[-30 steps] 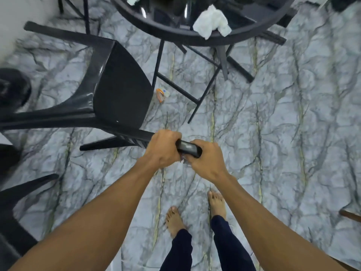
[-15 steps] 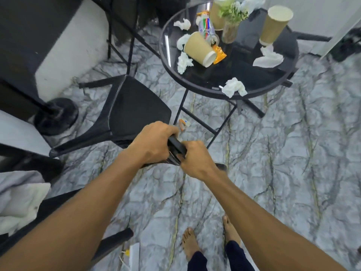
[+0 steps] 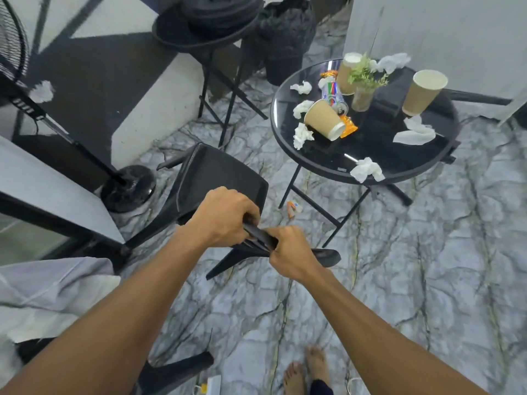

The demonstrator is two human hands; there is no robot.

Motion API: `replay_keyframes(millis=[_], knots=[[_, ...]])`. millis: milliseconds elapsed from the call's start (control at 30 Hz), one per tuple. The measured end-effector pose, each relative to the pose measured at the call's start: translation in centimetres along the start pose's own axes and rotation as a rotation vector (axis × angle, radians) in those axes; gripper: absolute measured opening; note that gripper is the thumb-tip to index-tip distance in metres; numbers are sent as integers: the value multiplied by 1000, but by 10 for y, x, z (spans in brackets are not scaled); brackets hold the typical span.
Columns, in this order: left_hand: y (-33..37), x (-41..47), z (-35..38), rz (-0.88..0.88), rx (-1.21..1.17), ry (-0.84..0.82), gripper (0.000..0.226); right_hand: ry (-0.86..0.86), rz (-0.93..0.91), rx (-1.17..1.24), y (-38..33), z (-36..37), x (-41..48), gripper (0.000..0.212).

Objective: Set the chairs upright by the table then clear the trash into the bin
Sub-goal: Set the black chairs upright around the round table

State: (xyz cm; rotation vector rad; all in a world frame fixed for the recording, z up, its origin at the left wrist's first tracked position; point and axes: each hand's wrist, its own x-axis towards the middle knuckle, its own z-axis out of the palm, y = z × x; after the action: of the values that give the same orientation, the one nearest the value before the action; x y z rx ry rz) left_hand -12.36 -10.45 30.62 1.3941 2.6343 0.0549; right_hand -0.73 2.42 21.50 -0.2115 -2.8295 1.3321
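Observation:
A black plastic chair stands tilted left of the round black glass table, its seat facing up. My left hand and my right hand both grip the top of its backrest, close together. On the table lie a tipped paper cup, two upright paper cups, a drink can, an orange wrapper and several crumpled tissues. A small orange scrap lies on the floor under the table. A black bin bag stands behind the table.
A fan stand with a round base rises at the left. A black stool holds stacked dark items at the back. Another dark chair part and grey cloth sit at the lower left. My bare feet stand on marble floor.
The chair has come up from lying on the floor toward standing. My view has risen, so the tabletop and the back of the room show. Both hands kept their grip.

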Motion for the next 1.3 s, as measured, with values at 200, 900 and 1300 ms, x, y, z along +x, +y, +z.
replay_keyframes(millis=[200,900,1300], knots=[[-31,-9,-19,-153,-73,-16,31,98,-106,168,21,11,-4,63],[-72,-34,-37,-51,81,19,71,34,-66,-111,-18,-7,32,78],[-103,-76,-32,93,106,152,80,210,-139,-183,-52,21,12,77]])
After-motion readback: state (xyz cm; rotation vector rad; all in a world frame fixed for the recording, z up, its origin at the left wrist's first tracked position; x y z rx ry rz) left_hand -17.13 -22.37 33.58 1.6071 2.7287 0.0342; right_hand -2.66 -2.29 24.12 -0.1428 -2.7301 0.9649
